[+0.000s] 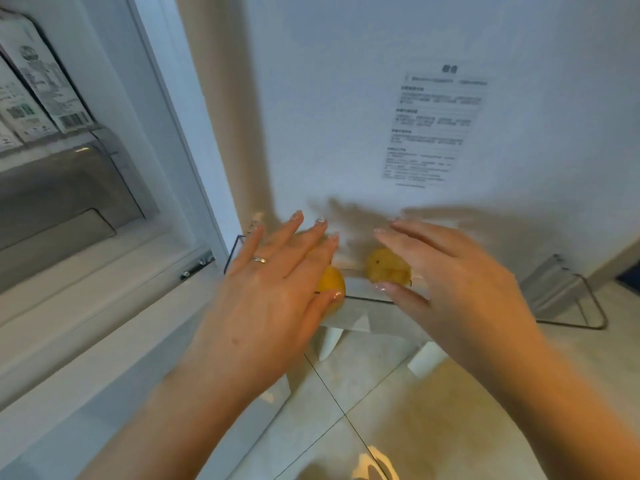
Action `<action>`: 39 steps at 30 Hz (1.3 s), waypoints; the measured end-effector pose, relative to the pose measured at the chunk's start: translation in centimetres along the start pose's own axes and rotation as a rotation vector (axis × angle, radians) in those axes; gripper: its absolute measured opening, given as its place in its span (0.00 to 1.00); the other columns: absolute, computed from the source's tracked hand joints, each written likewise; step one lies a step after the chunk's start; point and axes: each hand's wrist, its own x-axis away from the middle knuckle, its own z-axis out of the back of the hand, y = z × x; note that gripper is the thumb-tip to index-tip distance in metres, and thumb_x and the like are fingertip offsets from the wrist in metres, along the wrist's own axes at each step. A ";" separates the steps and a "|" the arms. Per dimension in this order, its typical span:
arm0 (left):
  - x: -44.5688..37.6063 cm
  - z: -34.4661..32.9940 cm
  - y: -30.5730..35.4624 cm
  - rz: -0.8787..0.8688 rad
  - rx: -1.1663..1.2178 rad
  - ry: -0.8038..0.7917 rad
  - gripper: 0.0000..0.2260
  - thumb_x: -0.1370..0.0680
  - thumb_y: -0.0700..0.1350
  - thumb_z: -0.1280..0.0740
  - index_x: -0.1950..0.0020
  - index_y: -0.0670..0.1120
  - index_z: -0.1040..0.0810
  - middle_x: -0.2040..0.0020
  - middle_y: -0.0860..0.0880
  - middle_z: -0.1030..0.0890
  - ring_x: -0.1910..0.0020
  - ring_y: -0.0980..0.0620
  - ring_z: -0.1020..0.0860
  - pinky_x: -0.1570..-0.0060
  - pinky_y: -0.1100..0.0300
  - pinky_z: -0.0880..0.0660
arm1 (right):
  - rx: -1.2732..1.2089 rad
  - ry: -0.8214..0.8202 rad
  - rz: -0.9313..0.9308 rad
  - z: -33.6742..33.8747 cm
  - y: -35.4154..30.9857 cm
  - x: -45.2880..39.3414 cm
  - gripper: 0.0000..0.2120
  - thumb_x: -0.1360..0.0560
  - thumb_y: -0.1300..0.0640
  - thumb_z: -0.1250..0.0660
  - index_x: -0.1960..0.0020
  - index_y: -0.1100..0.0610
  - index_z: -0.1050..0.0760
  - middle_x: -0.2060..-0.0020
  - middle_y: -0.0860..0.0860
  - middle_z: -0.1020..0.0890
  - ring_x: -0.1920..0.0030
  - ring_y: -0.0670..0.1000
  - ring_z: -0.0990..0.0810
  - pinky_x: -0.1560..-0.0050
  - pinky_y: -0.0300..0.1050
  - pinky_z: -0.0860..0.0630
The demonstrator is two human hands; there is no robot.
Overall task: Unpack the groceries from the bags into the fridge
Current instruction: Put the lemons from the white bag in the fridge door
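Observation:
Two yellow-orange fruits lie in the clear bin (367, 308) low on the open fridge door (346, 98). My left hand (273, 292) hovers over the left fruit (330, 282) with straight, spread fingers and hides most of it; the thumb tip lies at the fruit's front. The right fruit (386, 266) shows between my hands. My right hand (460, 285) is open beside it, thumb tip near the fruit's lower edge. Both hands are motion-blurred, so I cannot tell whether they touch the fruits.
The fridge body (104, 306) stands open at the left, with milk cartons (38, 84) on a shelf above a clear drawer (69, 188). A printed label (436, 129) is on the door. Tiled floor (381, 427) lies below, and something white shows at the bottom edge.

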 end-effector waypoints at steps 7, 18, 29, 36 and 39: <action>1.9 0.4 8.6 -0.034 0.061 -0.057 0.27 0.24 0.58 0.45 0.28 0.47 0.35 0.29 0.46 0.32 0.28 0.46 0.36 0.32 0.39 0.39 | 0.068 0.121 -0.062 4.5 2.9 8.3 0.25 0.31 0.50 0.28 0.36 0.52 0.26 0.39 0.49 0.23 0.42 0.52 0.24 0.46 0.41 0.34; 7.6 -4.4 32.1 -0.208 0.227 -0.199 0.24 0.25 0.58 0.42 0.31 0.51 0.36 0.32 0.46 0.27 0.33 0.45 0.30 0.35 0.40 0.34 | 0.133 -0.084 -0.167 10.8 13.6 31.2 0.24 0.32 0.50 0.30 0.37 0.53 0.24 0.40 0.53 0.22 0.45 0.56 0.21 0.49 0.51 0.22; 4.8 -11.4 45.2 -0.310 0.148 -0.511 0.32 0.27 0.60 0.34 0.26 0.52 0.38 0.29 0.47 0.31 0.30 0.45 0.33 0.33 0.41 0.40 | 0.191 -0.230 -0.470 10.7 23.3 42.8 0.32 0.38 0.49 0.22 0.37 0.54 0.25 0.40 0.55 0.22 0.46 0.58 0.20 0.52 0.51 0.22; -0.7 -18.2 47.7 -0.273 0.150 -0.688 0.32 0.22 0.61 0.45 0.24 0.56 0.58 0.22 0.52 0.51 0.24 0.50 0.53 0.28 0.46 0.56 | 0.148 -0.350 -0.570 9.1 31.0 41.3 0.33 0.36 0.48 0.23 0.34 0.53 0.28 0.37 0.55 0.24 0.41 0.58 0.23 0.48 0.51 0.23; -5.0 -21.3 48.2 -0.273 0.163 -0.675 0.31 0.21 0.60 0.45 0.24 0.55 0.57 0.23 0.52 0.50 0.24 0.50 0.51 0.28 0.46 0.56 | 0.166 -0.377 -0.573 8.0 35.6 38.2 0.33 0.35 0.47 0.24 0.33 0.52 0.29 0.36 0.54 0.25 0.40 0.57 0.23 0.48 0.51 0.23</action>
